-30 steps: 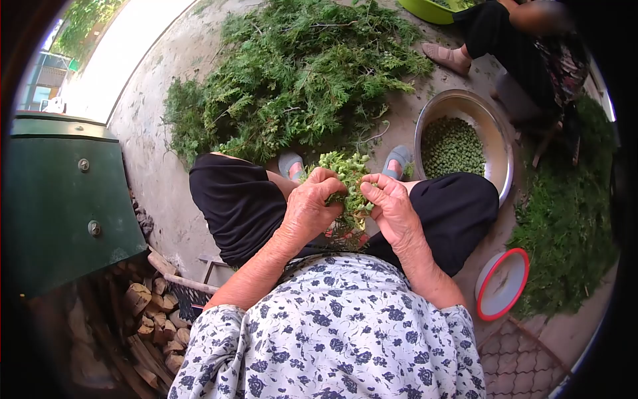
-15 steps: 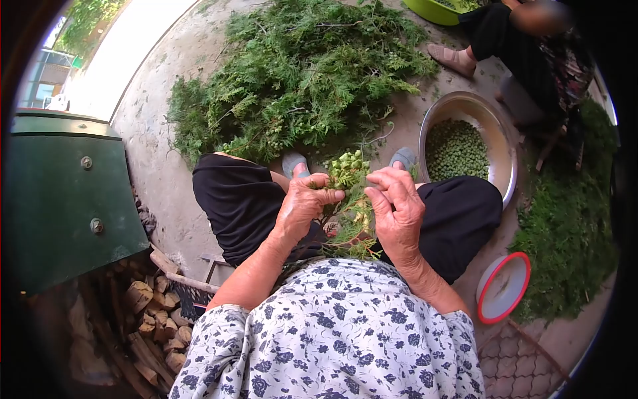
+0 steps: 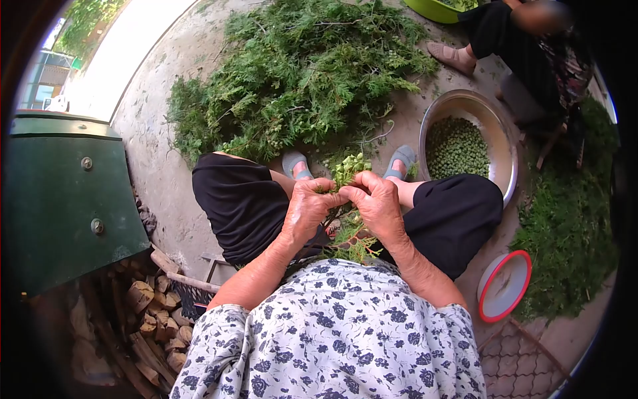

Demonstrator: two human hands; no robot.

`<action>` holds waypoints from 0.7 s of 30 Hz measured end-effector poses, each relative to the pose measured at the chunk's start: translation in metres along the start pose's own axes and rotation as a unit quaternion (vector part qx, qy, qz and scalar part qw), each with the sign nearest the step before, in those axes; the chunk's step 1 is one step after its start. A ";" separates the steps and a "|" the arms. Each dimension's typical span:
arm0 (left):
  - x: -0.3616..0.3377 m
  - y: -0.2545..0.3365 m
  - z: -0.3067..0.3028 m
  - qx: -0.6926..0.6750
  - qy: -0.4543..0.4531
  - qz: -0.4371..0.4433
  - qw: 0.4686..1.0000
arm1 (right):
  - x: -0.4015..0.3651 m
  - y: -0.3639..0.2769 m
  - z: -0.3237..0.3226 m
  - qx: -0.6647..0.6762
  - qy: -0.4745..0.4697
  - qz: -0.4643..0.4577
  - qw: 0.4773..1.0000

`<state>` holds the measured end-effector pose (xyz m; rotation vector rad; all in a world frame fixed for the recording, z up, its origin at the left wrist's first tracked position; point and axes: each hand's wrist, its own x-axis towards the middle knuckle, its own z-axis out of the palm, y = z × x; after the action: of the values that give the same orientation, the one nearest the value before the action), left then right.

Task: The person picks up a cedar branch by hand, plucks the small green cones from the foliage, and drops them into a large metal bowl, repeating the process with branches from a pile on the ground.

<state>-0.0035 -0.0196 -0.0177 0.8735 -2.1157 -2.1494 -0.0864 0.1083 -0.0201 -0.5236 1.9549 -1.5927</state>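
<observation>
An evergreen sprig (image 3: 345,174) with a cluster of pale green cones at its top stands up between my hands, over my lap. My left hand (image 3: 310,203) is closed on its stem, thumb against fingers. Opposite it, my right hand (image 3: 377,202) pinches the sprig just below the cones; the two thumbs nearly meet. Whatever lies between the right fingertips is hidden. Feathery green foliage (image 3: 352,241) hangs beneath my hands near my shirt. To the right of my knee, a metal basin (image 3: 503,149) holds many small green cones.
A big heap of evergreen branches (image 3: 292,80) lies ahead of my feet. On the right are a red-rimmed white bowl (image 3: 492,300) and more greenery (image 3: 565,233). Another person (image 3: 498,33) sits at upper right by a green tub (image 3: 432,9). Firewood (image 3: 153,312) and a green metal box (image 3: 66,199) are left.
My right hand has moved left and inward, from beside the sprig to pinching it next to my left hand. The right foot shows more now. My left hand has barely moved.
</observation>
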 end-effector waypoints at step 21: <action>-0.004 0.011 0.004 -0.149 -0.028 -0.103 0.983 | 0.008 0.005 -0.016 0.136 -0.058 0.091 0.985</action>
<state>-0.0054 -0.0155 -0.0063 1.0496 -1.7237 -2.5296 -0.1022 0.1165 -0.0242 -0.3091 1.6170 -1.6385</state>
